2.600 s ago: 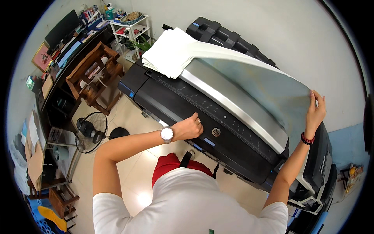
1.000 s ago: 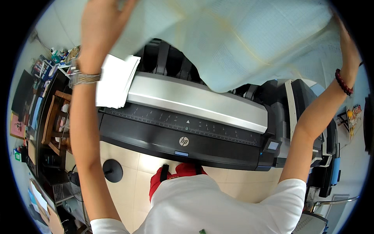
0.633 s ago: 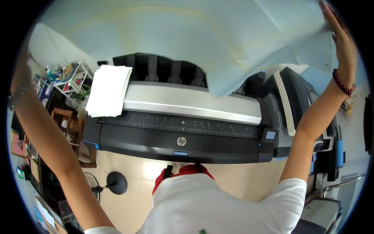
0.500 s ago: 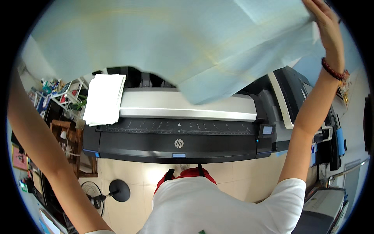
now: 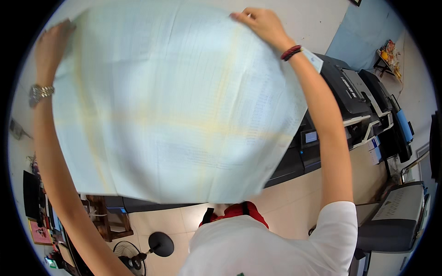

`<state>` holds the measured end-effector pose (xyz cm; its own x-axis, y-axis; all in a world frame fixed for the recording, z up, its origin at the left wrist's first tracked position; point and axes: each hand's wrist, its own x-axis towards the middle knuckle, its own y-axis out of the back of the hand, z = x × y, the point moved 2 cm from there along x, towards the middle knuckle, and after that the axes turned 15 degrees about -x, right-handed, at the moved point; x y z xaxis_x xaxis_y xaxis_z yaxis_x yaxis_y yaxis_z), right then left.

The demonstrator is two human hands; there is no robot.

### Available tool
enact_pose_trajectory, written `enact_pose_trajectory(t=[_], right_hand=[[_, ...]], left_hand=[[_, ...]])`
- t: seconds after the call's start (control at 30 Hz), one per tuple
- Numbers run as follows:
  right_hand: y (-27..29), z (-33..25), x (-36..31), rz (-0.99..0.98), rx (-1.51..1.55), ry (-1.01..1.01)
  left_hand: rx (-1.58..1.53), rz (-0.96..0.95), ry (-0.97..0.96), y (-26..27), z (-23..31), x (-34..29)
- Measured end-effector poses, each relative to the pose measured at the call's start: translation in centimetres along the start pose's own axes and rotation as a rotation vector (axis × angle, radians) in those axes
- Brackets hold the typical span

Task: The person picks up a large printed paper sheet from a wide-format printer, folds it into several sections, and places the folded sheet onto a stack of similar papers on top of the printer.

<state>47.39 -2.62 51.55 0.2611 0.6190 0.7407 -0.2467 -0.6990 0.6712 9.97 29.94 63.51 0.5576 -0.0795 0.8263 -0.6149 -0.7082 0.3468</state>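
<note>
A large pale-blue sheet of paper (image 5: pixel 156 106) hangs spread out in front of me. Yellowed bands run along its creases, faint print covers it, and its lower part is blurred by motion. My left hand (image 5: pixel 53 46), with a metal watch at the wrist, is closed on the upper left edge. At the upper right edge my right hand (image 5: pixel 263 26) pinches the paper between thumb and fingers. Behind the sheet stands a wide black large-format printer (image 5: pixel 287 163); most of it is hidden, but its right end with a small screen shows.
More dark office machines (image 5: pixel 345 92) stand along the right wall. A grey machine (image 5: pixel 396 216) is at the lower right. On the tiled floor, a black fan (image 5: pixel 133 257) and a wooden stool (image 5: pixel 103 221) stand at the lower left.
The sheet has come down and toward me, now covering most of the printer and the white paper stack. Both hands now show on its upper edge, the right one farther left than before.
</note>
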Motion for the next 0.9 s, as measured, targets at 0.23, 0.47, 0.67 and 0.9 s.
enact_pose_trajectory(t=[0.23,0.47,0.67,0.9], right_hand=[[-11.0,4.9,-4.0,-0.296,0.056,-0.012],[-17.2,7.0,-4.3,-0.405,0.083,-0.015],[-19.3,14.4,-8.3,-0.892,0.175,-0.066],[-23.3,19.2,-21.5,-1.043,0.632,-0.648]], left_hand=[[-0.185,-0.485,0.157,-5.8,3.2,-9.3],[-0.602,-0.798,0.493,-8.7,-2.1,-15.4],[-0.631,-0.871,0.608,-10.8,-3.7,-19.9],[-0.804,-0.864,0.642,-14.4,-1.9,-23.2]])
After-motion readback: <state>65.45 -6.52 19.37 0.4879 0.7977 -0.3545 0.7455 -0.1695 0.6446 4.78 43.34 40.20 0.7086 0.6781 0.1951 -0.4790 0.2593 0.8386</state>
